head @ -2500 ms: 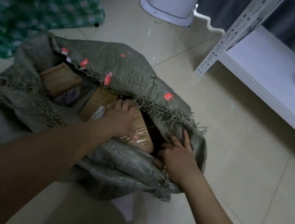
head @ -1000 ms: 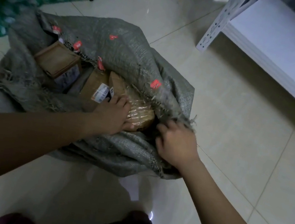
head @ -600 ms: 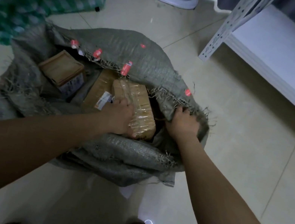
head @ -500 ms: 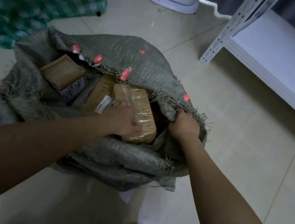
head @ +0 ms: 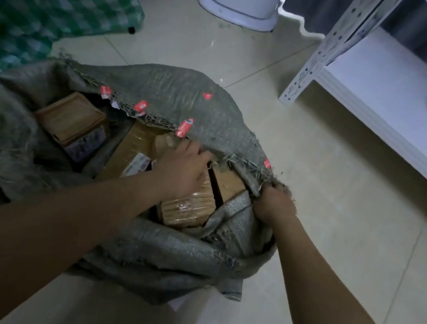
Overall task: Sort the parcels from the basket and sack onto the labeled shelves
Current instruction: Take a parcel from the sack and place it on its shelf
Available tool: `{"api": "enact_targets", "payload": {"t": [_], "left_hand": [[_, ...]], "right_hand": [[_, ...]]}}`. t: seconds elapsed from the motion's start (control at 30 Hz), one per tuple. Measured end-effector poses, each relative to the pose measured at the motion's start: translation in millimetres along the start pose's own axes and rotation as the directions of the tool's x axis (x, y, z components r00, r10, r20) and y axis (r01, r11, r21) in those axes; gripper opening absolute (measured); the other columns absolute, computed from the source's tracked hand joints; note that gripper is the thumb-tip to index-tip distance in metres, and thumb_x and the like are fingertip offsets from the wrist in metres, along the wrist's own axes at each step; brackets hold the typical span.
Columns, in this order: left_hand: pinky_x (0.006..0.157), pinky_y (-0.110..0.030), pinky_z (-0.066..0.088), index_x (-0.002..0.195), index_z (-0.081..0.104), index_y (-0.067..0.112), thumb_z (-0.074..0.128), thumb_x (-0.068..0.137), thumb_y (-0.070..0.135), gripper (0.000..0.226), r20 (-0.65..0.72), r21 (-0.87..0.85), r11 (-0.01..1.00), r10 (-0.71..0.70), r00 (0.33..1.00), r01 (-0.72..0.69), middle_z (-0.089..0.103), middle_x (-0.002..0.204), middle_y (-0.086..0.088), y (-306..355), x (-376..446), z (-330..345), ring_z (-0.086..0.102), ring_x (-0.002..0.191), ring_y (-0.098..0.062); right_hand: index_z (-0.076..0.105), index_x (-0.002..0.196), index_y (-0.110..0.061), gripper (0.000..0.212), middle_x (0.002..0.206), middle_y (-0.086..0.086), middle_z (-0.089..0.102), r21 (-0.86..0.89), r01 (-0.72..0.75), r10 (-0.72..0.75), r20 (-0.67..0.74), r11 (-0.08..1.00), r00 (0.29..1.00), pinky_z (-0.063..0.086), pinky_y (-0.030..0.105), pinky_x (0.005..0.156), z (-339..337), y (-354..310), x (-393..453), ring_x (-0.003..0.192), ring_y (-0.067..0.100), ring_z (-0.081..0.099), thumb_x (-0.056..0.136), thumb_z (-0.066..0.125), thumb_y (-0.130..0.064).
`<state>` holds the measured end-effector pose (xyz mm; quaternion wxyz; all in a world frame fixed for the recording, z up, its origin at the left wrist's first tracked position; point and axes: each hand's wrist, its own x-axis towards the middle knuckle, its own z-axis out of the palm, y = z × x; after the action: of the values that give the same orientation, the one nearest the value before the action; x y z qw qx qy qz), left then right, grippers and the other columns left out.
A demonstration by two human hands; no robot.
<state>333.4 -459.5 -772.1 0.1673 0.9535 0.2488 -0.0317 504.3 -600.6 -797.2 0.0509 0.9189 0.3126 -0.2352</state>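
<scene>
Left grip (head: 181,170) on taped parcel (head: 187,208), right grip (head: 273,204) clutching sack (head: 190,95) rim

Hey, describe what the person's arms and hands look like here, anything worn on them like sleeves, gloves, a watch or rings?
Both forearms are bare all the way to the frame edge: no sleeve shows. The left hand and right hand wear no gloves. No watch, band or bracelet shows at either wrist. No ring is visible, though the light is dim and the fingers are partly hidden.

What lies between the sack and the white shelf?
Only bare tiled floor separates the sack from the white shelf, seen in the head view.
</scene>
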Motion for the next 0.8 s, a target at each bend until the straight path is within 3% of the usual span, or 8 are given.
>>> {"api": "enact_targets", "payload": {"t": [0.13,0.2,0.27,0.33,0.4,0.57,0.7,0.8], "left_hand": [[0.093,-0.038,0.039,0.128,0.052,0.016,0.043,0.098,0.025,0.033,-0.02,0.048,0.978,0.204,0.979,-0.203,0.044,0.126,-0.005,16.6,9.6,7.5,0.035,0.118,-0.022],[0.091,-0.035,0.035,0.132,0.051,0.022,0.042,0.098,0.028,0.036,0.007,0.12,0.945,0.306,0.952,-0.305,0.045,0.122,-0.002,26.0,11.1,12.5,0.037,0.115,-0.021],[0.091,-0.035,0.033,0.141,0.043,0.025,0.039,0.1,0.033,0.042,0.067,0.183,0.918,0.345,0.936,-0.351,0.043,0.124,-0.004,31.7,10.5,19.1,0.036,0.118,-0.023],[0.093,-0.035,0.033,0.147,0.032,0.025,0.038,0.099,0.035,0.049,0.112,0.27,0.898,0.33,0.937,-0.349,0.038,0.133,-0.004,34.1,10.0,25.2,0.034,0.124,-0.023],[0.094,-0.035,0.033,0.15,0.027,0.023,0.037,0.099,0.034,0.053,0.117,0.348,0.874,0.32,0.94,-0.341,0.036,0.137,-0.004,35.7,10.1,28.8,0.034,0.126,-0.024],[0.096,-0.037,0.032,0.153,0.018,0.019,0.035,0.1,0.038,0.059,0.15,0.407,0.847,0.307,0.94,-0.342,0.032,0.141,-0.007,36.8,8.7,28.6,0.033,0.126,-0.025],[0.097,-0.037,0.031,0.153,0.018,0.018,0.032,0.101,0.034,0.056,0.149,0.414,0.835,0.33,0.932,-0.362,0.033,0.14,-0.006,30.9,1.7,30.1,0.033,0.125,-0.025],[0.1,-0.039,0.033,0.15,0.028,0.019,0.034,0.101,0.032,0.051,0.149,0.339,0.867,0.334,0.931,-0.365,0.037,0.138,-0.005,20.8,-1.5,31.4,0.035,0.124,-0.025]], "right_hand": [[0.049,0.138,-0.017,0.064,0.141,0.016,0.05,0.432,0.033,-0.02,-0.034,0.902,0.999,0.041,0.037,0.104,-18.8,-2.4,-6.3,0.128,0.033,0.048,0.087,0.059,-0.055],[0.038,0.147,-0.023,0.075,0.147,0.014,0.046,0.379,0.037,-0.043,0.008,0.925,0.999,0.036,0.039,0.111,-14.7,-2.9,-20.0,0.135,0.031,0.043,0.084,0.06,-0.059],[0.043,0.143,-0.021,0.062,0.14,0.013,0.052,0.391,0.103,-0.096,-0.038,0.914,0.995,0.037,0.029,0.104,-3.1,-2.8,-28.0,0.13,0.029,0.048,0.089,0.062,-0.042],[0.053,0.132,-0.016,0.044,0.125,0.005,0.06,0.547,0.176,-0.152,-0.089,0.818,0.984,0.035,0.017,0.085,2.8,1.4,-33.9,0.118,0.021,0.054,0.089,0.061,-0.012],[0.058,0.129,-0.016,0.047,0.119,0.0,0.063,0.602,0.216,-0.153,-0.154,0.769,0.976,0.033,0.014,0.082,1.5,15.4,-36.9,0.116,0.021,0.056,0.085,0.06,0.0],[0.047,0.142,-0.02,0.062,0.136,0.013,0.055,0.368,0.113,-0.028,-0.229,0.923,0.973,0.041,0.034,0.096,12.8,47.8,-46.8,0.124,0.033,0.05,0.084,0.057,-0.003],[0.031,0.149,-0.021,0.058,0.133,0.016,0.046,0.005,-0.005,0.005,0.022,1.0,1.0,0.044,0.043,0.09,34.8,46.5,-43.6,0.12,0.038,0.046,0.099,0.047,-0.045],[0.036,0.145,-0.023,0.06,0.134,0.013,0.046,0.103,0.039,-0.03,-0.091,0.994,0.995,0.043,0.041,0.094,17.9,32.4,-40.3,0.122,0.037,0.047,0.093,0.051,-0.048]]}}
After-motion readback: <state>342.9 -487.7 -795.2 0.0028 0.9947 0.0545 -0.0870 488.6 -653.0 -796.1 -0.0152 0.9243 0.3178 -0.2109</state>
